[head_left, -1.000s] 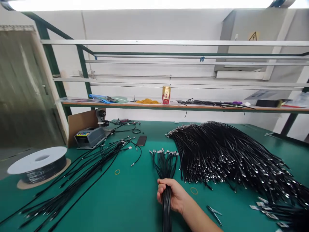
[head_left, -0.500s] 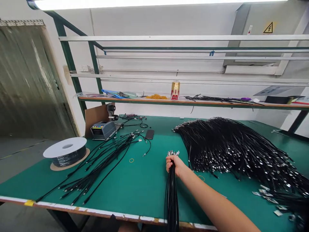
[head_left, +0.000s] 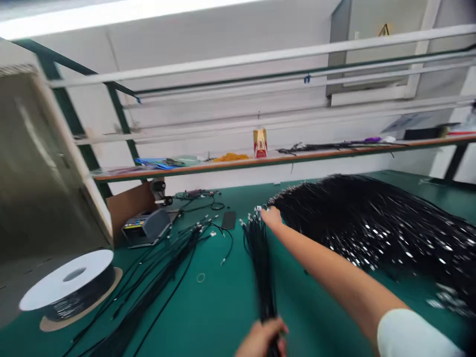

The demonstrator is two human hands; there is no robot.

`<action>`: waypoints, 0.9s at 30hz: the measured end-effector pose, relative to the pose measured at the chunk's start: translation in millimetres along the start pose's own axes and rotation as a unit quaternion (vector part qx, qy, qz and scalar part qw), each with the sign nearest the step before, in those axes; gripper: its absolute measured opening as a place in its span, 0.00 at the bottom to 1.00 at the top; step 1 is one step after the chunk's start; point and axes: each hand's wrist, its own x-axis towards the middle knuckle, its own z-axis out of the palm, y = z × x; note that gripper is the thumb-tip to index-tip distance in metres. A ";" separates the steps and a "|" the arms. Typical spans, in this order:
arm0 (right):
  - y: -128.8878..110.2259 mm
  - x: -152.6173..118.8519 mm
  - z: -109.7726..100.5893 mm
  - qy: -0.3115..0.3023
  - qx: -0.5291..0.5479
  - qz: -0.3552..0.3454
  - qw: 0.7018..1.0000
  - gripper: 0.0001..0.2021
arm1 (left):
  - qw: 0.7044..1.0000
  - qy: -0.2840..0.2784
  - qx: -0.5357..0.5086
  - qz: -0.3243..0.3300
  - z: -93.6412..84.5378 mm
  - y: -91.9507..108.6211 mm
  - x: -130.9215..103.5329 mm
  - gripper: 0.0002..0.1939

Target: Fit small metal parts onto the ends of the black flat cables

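Note:
My left hand [head_left: 263,338], at the bottom edge, is closed around the lower part of a bundle of black cables [head_left: 260,263]. The bundle extends away from me over the green table, its silvery connector ends [head_left: 253,218] fanned out at the far end. My right hand [head_left: 272,217] reaches out beside those ends, close to the left edge of a large pile of black cables [head_left: 353,213]. Motion blurs its fingers, and I cannot tell whether they grip any cable. A looser group of black cables [head_left: 171,267] lies to the left.
A cable spool [head_left: 59,282] with a white flange stands at the left, before a grey machine [head_left: 147,228]. A dark phone [head_left: 228,220] and a rubber band [head_left: 201,277] lie mid-table. A shelf [head_left: 208,166] with a red-gold can [head_left: 260,144] spans the back.
My left hand has come into view, gripping the bundle low down. The right hand has moved farther away from me, and the bundle's connector ends have spread. The camera view has shifted and tilted.

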 end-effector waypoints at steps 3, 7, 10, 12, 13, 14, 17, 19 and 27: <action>28.7 -44.5 -33.1 0.009 -0.084 -0.110 0.990 0.16 | 0.999 -0.005 -0.030 -0.031 -4.2 14.8 22.5 0.12; 79.8 -156.1 -111.3 0.005 -0.216 -0.191 0.958 0.18 | 0.998 -0.025 -0.046 -0.029 -12.8 14.5 22.6 0.08; 103.8 -219.7 -179.7 0.079 -0.311 -0.176 0.931 0.18 | 0.997 -0.046 -0.056 -0.003 -14.0 14.5 19.2 0.07; 116.3 -241.5 -213.9 0.103 -0.360 -0.144 0.916 0.16 | 0.997 -0.052 -0.056 0.003 -10.7 14.1 19.7 0.07; 122.7 -247.5 -224.8 0.098 -0.378 -0.131 0.911 0.16 | 0.997 -0.052 -0.055 0.008 -8.1 13.2 20.2 0.07; 129.3 -251.3 -231.4 0.087 -0.391 -0.122 0.908 0.17 | 0.997 -0.047 -0.054 0.017 -5.3 11.9 20.5 0.08; 147.9 -256.0 -230.2 0.048 -0.403 -0.120 0.906 0.19 | 0.997 -0.013 -0.048 0.051 1.1 5.8 19.3 0.10; 156.3 -257.7 -222.2 0.037 -0.396 -0.126 0.909 0.12 | 0.996 0.004 -0.050 0.078 2.3 1.0 17.1 0.10; 138.7 -234.6 -191.1 -0.026 -0.265 -0.162 0.950 0.12 | 0.981 0.039 -0.045 0.185 5.3 9.8 38.4 0.05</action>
